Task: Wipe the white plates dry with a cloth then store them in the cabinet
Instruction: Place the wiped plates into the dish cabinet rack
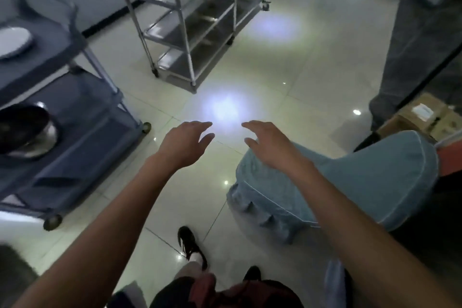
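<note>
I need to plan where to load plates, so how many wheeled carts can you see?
2. A blue cart at the left, holding a white plate on its top shelf, and a steel cart farther back, near the wall. Others may be out of view.

White plate [13,41] and metal bowl [25,130] cut by left edge, blurred

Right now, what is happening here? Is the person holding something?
No. The left hand and right hand are both stretched out over the tiled floor, fingers relaxed, holding nothing. White plates lie on the top shelf of the blue cart at the left, untouched. No cloth is in view. A steel trolley stands ahead.
</note>
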The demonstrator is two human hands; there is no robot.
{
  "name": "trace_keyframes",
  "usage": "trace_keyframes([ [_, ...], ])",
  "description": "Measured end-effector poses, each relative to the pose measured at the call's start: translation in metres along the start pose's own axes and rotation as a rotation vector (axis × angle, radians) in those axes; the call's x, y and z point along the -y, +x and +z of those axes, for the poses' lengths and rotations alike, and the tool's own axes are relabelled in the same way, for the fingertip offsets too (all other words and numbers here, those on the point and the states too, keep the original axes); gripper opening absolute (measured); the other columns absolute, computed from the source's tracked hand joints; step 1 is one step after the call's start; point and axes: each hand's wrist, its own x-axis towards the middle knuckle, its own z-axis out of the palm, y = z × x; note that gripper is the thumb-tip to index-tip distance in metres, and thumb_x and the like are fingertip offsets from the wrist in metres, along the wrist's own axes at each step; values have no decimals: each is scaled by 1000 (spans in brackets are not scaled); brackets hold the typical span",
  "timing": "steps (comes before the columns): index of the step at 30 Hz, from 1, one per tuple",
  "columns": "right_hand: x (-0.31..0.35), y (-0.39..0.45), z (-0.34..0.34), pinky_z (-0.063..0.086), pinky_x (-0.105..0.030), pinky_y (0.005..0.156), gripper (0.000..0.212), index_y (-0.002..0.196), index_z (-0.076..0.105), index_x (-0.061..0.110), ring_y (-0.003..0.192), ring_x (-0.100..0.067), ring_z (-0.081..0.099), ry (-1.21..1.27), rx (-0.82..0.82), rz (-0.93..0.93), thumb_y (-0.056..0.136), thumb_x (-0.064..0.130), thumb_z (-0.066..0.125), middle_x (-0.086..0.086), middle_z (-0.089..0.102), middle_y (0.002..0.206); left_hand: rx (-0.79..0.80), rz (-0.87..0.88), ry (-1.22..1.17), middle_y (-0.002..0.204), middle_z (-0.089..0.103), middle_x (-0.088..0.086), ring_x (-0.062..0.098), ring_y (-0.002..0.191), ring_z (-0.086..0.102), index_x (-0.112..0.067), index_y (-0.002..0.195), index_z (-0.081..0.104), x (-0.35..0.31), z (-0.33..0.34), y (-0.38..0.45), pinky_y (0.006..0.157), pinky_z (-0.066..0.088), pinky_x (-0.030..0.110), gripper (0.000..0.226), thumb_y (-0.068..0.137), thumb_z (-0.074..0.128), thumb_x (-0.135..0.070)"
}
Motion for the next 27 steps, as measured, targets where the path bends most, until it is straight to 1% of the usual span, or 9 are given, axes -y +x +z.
trace_keyframes([
  [5,83,84,38,31,-34,112,47,150,42,24,140,-21,36,-80,108,-165,104,31,49,2,42,155,-22,-180,-42,152,49,-1,23,137,47,-27,152,42,109,-20,-15,111,39,38,50,106,41,-45],
  [8,145,133,65,30,-33,112,47,150,41,24,141,-22,36,-130,160,-248,104,31,48,1,40,156,-62,-272,-94,154,47,1,25,139,46,-26,153,41,180,-37,-23,113,39,41,50,106,41,-43],
  [11,212,178,89,31,-34,114,48,151,40,25,142,-21,35,-181,216,-327,104,31,48,1,38,157,-115,-361,-106,150,51,1,27,133,51,-26,149,45,250,-58,-35,108,44,44,47,105,40,-44],
  [13,256,204,102,30,-36,115,50,153,36,27,144,-22,32,-219,242,-387,105,31,47,1,34,159,-122,-402,-98,147,53,1,28,130,53,-25,147,47,286,-75,-43,105,45,45,44,106,41,-41],
  [16,318,235,119,30,-39,115,52,154,33,28,143,-25,33,-282,254,-477,104,33,47,1,31,160,-109,-454,-82,144,55,3,29,125,56,-25,145,48,333,-98,-57,101,47,46,43,105,42,-39],
  [20,386,265,144,37,-41,109,47,149,40,24,134,-29,42,-312,291,-586,103,30,49,-3,43,151,-166,-539,-98,146,54,2,26,128,53,-25,146,47,390,-115,-82,103,45,43,45,103,45,-40],
  [23,421,291,168,37,-41,110,50,150,38,24,135,-27,42,-308,329,-643,102,33,50,-1,42,154,-229,-617,-138,153,48,2,25,136,48,-24,152,41,424,-122,-98,109,40,43,51,104,46,-41],
  [25,433,303,184,41,-43,109,51,149,40,26,133,-26,46,-279,358,-654,101,35,52,0,45,151,-227,-659,-165,155,46,1,24,139,46,-25,153,40,438,-121,-106,111,39,44,52,104,45,-42],
  [27,448,317,201,41,-44,110,52,150,39,27,134,-25,46,-243,402,-661,100,35,53,0,44,152,-222,-713,-194,156,45,1,24,140,45,-26,153,39,458,-122,-111,112,38,44,52,104,45,-43],
])
